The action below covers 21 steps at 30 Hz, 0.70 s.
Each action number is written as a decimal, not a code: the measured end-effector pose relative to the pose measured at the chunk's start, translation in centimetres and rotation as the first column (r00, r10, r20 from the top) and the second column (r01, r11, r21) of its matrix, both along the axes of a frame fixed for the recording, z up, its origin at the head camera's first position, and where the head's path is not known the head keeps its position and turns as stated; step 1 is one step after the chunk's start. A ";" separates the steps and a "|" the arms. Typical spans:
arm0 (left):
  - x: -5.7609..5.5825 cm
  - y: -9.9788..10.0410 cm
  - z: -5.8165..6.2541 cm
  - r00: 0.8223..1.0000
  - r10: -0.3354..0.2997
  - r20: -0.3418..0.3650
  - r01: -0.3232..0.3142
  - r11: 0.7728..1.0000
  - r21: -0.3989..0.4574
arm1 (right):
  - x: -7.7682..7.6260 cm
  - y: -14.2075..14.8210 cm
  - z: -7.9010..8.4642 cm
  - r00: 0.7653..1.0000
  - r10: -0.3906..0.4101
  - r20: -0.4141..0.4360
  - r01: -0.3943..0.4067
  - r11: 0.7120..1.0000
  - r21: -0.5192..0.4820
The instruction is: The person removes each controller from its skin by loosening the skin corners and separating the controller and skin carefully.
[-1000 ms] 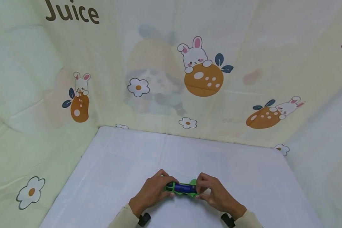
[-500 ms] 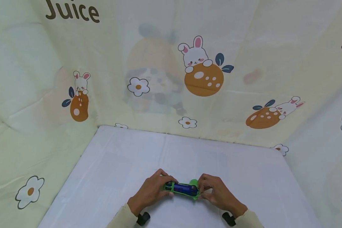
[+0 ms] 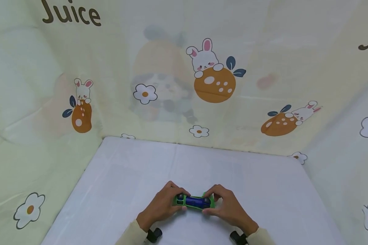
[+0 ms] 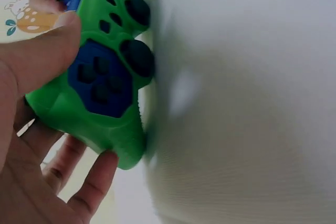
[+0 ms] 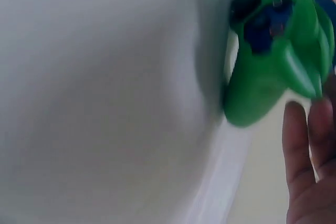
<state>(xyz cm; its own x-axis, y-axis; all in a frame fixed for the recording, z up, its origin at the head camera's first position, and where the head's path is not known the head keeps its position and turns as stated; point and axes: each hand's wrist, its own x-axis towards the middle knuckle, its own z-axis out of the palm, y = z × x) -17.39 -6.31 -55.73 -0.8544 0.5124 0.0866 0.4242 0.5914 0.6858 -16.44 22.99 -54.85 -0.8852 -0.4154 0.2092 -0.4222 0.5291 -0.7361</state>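
A blue game controller (image 3: 195,202) in a green rubbery sleeve (image 4: 100,124) is between both hands, low in the middle of the head view. My left hand (image 3: 164,204) holds its left end, thumb on the near edge and fingers at the far edge. At the other end, my right hand (image 3: 228,206) grips the sleeve between thumb and index finger. In the left wrist view the sleeve fits round the button pad and the dark thumbsticks. A green flap of the sleeve (image 5: 302,59) stands loose from the right end in the right wrist view, with two fingertips just below it.
The hands are over a table with a white cover (image 3: 135,170). Behind it and at the sides hangs a pale curtain (image 3: 248,112) printed with rabbits, oranges and flowers. A small black device (image 3: 154,234) is on each wrist.
My right hand has shifted left along the controller, its thumb and index finger spreading from a pinch at the end to the near and far edges. The left hand keeps its hold.
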 end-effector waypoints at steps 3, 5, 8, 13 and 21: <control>-0.3 0.1 0.0 1.000 -0.012 0.002 0.012 1.000 0.009 | -0.1 -0.8 -0.5 0.999 0.003 -0.039 -0.002 0.999 0.041; -0.6 0.1 0.1 0.999 -0.035 0.005 0.035 0.998 0.043 | -0.2 -1.1 -0.7 0.999 0.017 -0.049 -0.015 0.999 0.047; -0.9 0.2 0.2 0.997 -0.073 0.024 0.069 0.990 0.121 | -0.3 -1.3 -0.9 0.998 0.040 -0.053 -0.037 0.998 0.045; -1.1 0.3 0.3 0.994 -0.101 0.035 0.092 0.972 0.215 | -0.4 -1.3 -0.8 0.999 0.051 -0.009 -0.050 0.999 0.019; -1.4 -0.3 0.4 0.991 -0.130 -0.003 0.127 0.960 0.249 | -0.6 -1.4 -1.0 0.999 0.047 0.026 -0.047 0.999 0.007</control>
<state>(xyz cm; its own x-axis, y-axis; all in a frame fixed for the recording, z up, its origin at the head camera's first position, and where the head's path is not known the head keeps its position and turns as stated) -18.80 -6.62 -55.30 -0.7847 0.5818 0.2141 0.4751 0.3426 0.8105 -17.03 21.59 -55.82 -0.8697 -0.4583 0.1832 -0.4277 0.5144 -0.7433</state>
